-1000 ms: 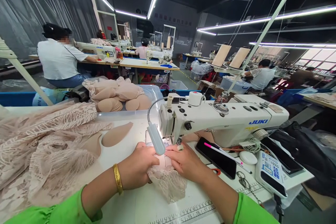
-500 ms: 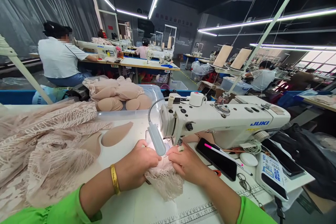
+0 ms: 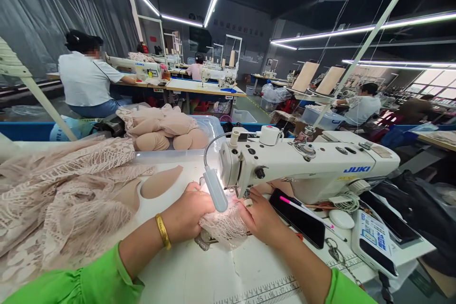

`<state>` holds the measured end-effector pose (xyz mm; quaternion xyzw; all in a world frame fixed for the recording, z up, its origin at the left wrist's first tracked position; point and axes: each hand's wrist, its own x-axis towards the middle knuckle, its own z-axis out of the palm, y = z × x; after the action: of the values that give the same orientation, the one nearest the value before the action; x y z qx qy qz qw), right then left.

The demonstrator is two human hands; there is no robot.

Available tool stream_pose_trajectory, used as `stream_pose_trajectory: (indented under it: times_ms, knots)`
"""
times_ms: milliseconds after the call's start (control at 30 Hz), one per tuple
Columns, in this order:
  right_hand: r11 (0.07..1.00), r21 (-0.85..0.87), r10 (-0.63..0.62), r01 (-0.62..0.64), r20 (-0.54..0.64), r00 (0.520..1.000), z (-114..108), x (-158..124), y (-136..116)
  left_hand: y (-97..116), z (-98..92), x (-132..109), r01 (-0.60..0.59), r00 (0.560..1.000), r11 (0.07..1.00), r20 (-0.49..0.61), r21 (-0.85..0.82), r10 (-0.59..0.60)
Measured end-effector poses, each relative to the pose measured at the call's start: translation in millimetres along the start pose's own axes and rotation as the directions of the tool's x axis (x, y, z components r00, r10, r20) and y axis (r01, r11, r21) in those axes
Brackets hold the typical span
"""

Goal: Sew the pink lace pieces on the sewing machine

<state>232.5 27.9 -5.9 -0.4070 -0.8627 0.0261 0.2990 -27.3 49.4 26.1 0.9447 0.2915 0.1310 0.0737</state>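
Note:
A piece of pale pink lace fabric lies under the needle end of a white sewing machine. My left hand grips the left side of the lace, its fingertips partly hidden behind the grey lamp. On the other side, my right hand is closed on the lace edge, close beside the presser foot area. The needle itself is hidden by the lamp and the glare. Both hands rest low at the machine bed.
More lace is heaped on the left, beside a beige cup piece. Behind it stands a clear plastic bin with stacked pads. To the right lie a black phone, a pen and a white device. Co-workers sit farther back.
The lace has shifted forward towards the machine, and less of it hangs towards me. My hands stay on it, the left turned slightly. The whole view has shifted a little.

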Motion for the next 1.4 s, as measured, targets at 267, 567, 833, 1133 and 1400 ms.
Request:
stream_pose_trajectory:
  times_ms: [267,567,833,1133,1400]
  knots:
    - [0.999,0.054,-0.008,0.008,0.005,1.0,-0.1,-0.9,0.8,0.6,3.7,-1.8,0.022,0.999,0.995,0.025,-0.098,-0.02]
    - [0.978,0.156,-0.146,0.138,0.036,0.989,-8.5,-3.6,-16.2,13.0,-4.5,-12.3,0.151,0.983,0.987,0.1,0.063,-0.157]
    - [0.996,-0.062,-0.048,0.066,0.251,0.967,6.8,-1.6,-18.4,51.0,-1.8,0.3,0.297,0.918,0.919,0.185,0.261,-0.35]
    - [0.991,0.131,-0.016,-0.016,0.244,0.97,-21.2,3.0,-0.2,22.1,-23.6,-23.7,0.187,0.931,0.975,0.338,-0.12,-0.137]
    - [0.979,0.203,-0.065,-0.014,0.379,0.923,-35.8,1.7,14.6,11.1,-23.4,-15.6,0.117,0.932,0.985,0.357,-0.127,-0.065]
